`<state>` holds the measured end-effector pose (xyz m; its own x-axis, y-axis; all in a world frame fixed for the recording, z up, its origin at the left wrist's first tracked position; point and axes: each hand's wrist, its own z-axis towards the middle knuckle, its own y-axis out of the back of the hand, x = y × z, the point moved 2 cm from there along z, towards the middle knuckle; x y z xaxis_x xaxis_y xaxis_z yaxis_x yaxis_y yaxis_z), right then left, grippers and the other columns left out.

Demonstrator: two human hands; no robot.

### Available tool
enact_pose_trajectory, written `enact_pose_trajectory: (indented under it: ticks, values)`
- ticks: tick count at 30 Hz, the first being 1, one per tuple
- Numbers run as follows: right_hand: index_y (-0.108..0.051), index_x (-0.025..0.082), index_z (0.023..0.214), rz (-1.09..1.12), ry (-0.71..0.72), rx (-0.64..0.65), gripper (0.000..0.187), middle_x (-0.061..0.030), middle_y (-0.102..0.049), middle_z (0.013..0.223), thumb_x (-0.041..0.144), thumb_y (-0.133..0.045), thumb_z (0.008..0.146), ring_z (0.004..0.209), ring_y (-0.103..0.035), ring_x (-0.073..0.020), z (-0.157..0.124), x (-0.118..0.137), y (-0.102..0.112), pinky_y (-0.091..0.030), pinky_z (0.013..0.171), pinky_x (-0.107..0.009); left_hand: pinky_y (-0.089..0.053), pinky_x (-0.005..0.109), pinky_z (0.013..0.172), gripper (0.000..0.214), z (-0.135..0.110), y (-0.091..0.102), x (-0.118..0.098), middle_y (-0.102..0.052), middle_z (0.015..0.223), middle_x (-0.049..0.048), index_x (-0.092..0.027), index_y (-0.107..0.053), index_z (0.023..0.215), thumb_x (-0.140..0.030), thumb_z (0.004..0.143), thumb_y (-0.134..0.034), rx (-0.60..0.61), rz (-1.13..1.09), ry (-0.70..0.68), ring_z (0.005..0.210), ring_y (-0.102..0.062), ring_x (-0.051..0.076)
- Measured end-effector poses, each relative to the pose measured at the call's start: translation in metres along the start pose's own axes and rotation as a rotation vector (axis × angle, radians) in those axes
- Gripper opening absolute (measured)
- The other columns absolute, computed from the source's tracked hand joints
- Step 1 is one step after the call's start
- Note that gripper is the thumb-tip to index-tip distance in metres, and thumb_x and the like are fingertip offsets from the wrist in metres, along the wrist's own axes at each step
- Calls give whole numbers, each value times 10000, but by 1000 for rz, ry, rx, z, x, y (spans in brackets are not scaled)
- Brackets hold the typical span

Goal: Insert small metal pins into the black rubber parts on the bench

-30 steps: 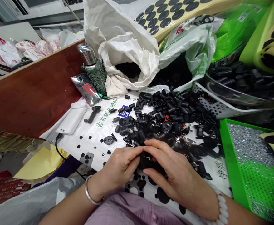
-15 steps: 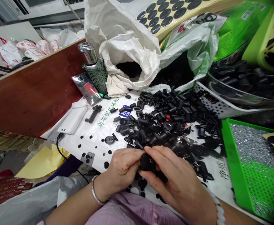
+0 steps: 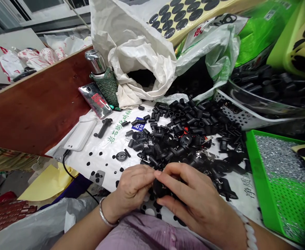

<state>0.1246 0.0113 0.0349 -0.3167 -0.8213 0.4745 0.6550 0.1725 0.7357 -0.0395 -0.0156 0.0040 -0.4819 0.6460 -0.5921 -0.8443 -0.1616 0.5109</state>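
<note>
Both hands meet low in the middle of the head view around a round black plastic part (image 3: 159, 189). My left hand (image 3: 135, 185) is closed on its left side, thumb and fingers pressed together. My right hand (image 3: 194, 198) grips it from the right, with the forefinger on top and the thumb below. Fingers cover much of the part, so its exact kind cannot be made out. Just beyond the hands lies a heap of black plastic parts (image 3: 178, 139), mostly short tubes and flanged pieces. A black disc with holes (image 3: 121, 156) lies left of the heap.
A green tray (image 3: 262, 194) of small metal pins stands at the right, with a white perforated basket (image 3: 242, 116) behind it. Open white bags (image 3: 142, 52) stand at the back. A phone (image 3: 96, 100), a white power bank (image 3: 81, 133) and a black handle-like piece (image 3: 103, 127) lie left.
My right forefinger and thumb have shifted slightly left over the black part, which has turned a little. Both hands stay close together in nearly the same place. The view has shifted slightly.
</note>
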Motion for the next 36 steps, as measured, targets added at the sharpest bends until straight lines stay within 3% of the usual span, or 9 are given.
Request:
enact_pose_trajectory:
  ticks: [7, 12, 17, 30, 36]
  values:
    - [-495, 141, 1175, 66, -22, -36, 333, -95, -570, 1000, 254, -506, 862, 922, -560, -167, -3, 1, -5, -519, 749, -293, -557, 274, 691, 251, 0, -1, -2, -684, 773, 70, -168, -595, 924, -39, 810, -412, -18, -27, -21, 724, -655, 146]
    - [-452, 115, 1185, 38, -15, -51, 452, -130, -527, 1107, 389, -541, 837, 1028, -519, -191, -7, 1, 4, -489, 840, -311, -544, 285, 734, 286, 2, 0, -3, -674, 784, 80, -144, -578, 990, -11, 797, -413, 45, -101, -25, 801, -643, 160]
    - [-564, 176, 951, 36, -35, -57, 137, -70, -566, 1033, 155, -509, 827, 984, -540, -133, -12, 2, 6, -480, 834, -233, -539, 296, 744, 271, 1, -2, -4, -675, 815, 101, -135, -565, 968, -20, 805, -382, 115, -99, -35, 791, -637, 158]
    - [-581, 177, 951, -154, 36, -103, 153, -59, -645, 995, 225, -463, 868, 908, -626, -134, -28, -12, -16, -532, 779, -213, -528, 263, 719, 202, -8, -9, 2, -661, 760, 71, -115, -573, 869, -48, 817, -390, 134, 85, -58, 677, -606, 125]
    - [-555, 205, 956, -58, -47, -119, 129, -54, -627, 1013, 230, -507, 839, 902, -628, -137, -24, -25, -7, -530, 771, -186, -511, 287, 789, 241, 0, 3, 5, -659, 941, 101, -116, -539, 1082, -164, 854, -478, 172, 100, 26, 863, -605, 161]
